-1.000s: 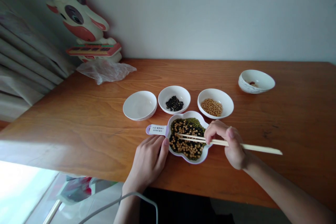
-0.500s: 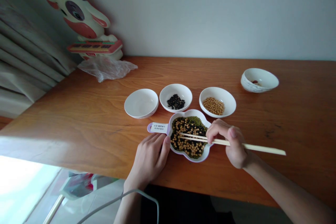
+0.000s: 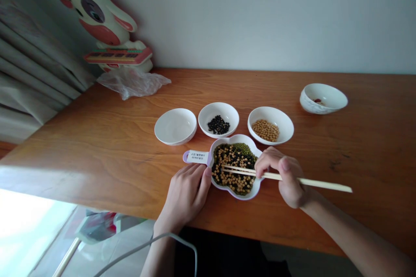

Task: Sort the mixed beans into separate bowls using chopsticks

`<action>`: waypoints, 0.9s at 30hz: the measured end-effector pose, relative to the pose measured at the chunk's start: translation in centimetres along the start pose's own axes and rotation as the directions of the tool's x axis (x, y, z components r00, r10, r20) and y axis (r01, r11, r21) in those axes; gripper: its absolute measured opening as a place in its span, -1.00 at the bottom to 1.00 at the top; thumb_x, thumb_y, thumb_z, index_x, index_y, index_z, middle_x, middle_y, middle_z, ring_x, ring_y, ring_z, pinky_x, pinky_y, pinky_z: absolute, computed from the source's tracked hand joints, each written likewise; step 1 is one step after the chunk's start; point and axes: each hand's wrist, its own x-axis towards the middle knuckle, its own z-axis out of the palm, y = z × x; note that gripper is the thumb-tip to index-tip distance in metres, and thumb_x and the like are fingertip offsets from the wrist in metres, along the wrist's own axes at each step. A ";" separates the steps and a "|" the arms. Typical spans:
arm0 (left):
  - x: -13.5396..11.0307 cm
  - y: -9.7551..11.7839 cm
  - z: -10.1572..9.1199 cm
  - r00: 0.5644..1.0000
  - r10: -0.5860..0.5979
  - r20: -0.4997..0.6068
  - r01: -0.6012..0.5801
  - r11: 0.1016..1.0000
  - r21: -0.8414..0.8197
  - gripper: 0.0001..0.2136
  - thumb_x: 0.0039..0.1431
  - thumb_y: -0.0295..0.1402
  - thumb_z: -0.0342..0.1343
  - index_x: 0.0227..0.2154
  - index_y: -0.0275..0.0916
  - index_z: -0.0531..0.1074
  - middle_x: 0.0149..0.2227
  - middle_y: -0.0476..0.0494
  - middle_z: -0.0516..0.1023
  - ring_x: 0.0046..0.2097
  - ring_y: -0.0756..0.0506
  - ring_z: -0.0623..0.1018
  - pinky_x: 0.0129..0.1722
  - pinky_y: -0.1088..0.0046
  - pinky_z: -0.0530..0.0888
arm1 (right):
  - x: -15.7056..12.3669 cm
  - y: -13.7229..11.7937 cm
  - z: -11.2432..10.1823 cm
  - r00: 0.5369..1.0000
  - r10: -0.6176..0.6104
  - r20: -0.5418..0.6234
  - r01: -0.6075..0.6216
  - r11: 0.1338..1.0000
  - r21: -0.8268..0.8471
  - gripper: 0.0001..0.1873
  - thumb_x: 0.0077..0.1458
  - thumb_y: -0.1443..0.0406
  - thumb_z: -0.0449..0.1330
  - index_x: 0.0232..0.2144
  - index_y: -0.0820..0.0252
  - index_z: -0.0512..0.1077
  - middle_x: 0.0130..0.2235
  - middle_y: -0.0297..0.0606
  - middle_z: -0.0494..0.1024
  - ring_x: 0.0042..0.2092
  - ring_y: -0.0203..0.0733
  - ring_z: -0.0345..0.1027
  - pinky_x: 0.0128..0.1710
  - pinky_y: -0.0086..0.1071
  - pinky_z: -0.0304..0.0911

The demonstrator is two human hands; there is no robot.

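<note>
A white flower-shaped dish (image 3: pixel 256 188) full of mixed yellow, black and green beans sits near the table's front edge. My right hand (image 3: pixel 286 177) is closed round a pair of wooden chopsticks (image 3: pixel 315 182), whose tips lie over the beans. My left hand (image 3: pixel 185 194) rests flat on the table with fingers stretched out, its fingertips touching the dish's left rim. Behind the dish stand three small white bowls: an empty one (image 3: pixel 175 126), one with black beans (image 3: pixel 218 119) and one with yellow beans (image 3: pixel 271 124).
A small labelled purple tag (image 3: pixel 196 156) lies left of the dish. Another white bowl (image 3: pixel 323 98) stands at the right rear. A cow-shaped toy (image 3: pixel 107 26) and a crumpled clear plastic bag (image 3: pixel 133 83) sit at the back left by a curtain. The wooden table (image 3: pixel 97 147) ends close to me.
Only the view has shifted slightly; both hands, the chopsticks and the dish keep their places.
</note>
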 end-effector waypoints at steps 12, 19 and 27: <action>0.1 0.0 0.1 1.000 0.001 -0.009 -0.001 1.000 0.010 -0.69 0.52 -0.29 -0.17 -0.42 -0.15 0.24 -0.35 -0.10 0.50 -0.30 -0.12 0.46 -0.21 0.33 0.35 | -0.1 0.2 0.3 1.000 0.021 -0.023 -0.020 0.999 0.025 -0.31 0.46 -0.06 -0.30 -0.39 0.09 0.48 -0.39 -0.24 0.53 -0.29 -0.11 0.34 -0.22 -0.16 0.19; 0.0 0.0 0.1 1.000 0.006 -0.016 -0.006 1.000 0.004 -0.68 0.51 -0.30 -0.17 -0.43 -0.15 0.24 -0.37 -0.10 0.50 -0.31 -0.12 0.48 -0.23 0.33 0.35 | 0.1 -0.4 0.5 0.996 -0.084 -0.013 0.084 0.996 -0.040 -0.54 0.48 0.19 -0.13 -0.38 0.11 0.45 -0.41 -0.26 0.52 -0.34 -0.15 0.37 -0.21 -0.16 0.20; 0.0 0.0 0.0 1.000 -0.009 0.011 0.009 1.000 -0.007 -0.69 0.53 -0.28 -0.18 -0.41 -0.15 0.22 -0.34 -0.09 0.49 -0.29 -0.12 0.45 -0.20 0.32 0.34 | 0.1 -0.1 0.5 0.996 -0.077 0.039 0.079 0.994 -0.076 -0.42 0.47 0.02 -0.23 -0.36 0.11 0.44 -0.39 -0.25 0.53 -0.31 -0.13 0.38 -0.17 -0.14 0.18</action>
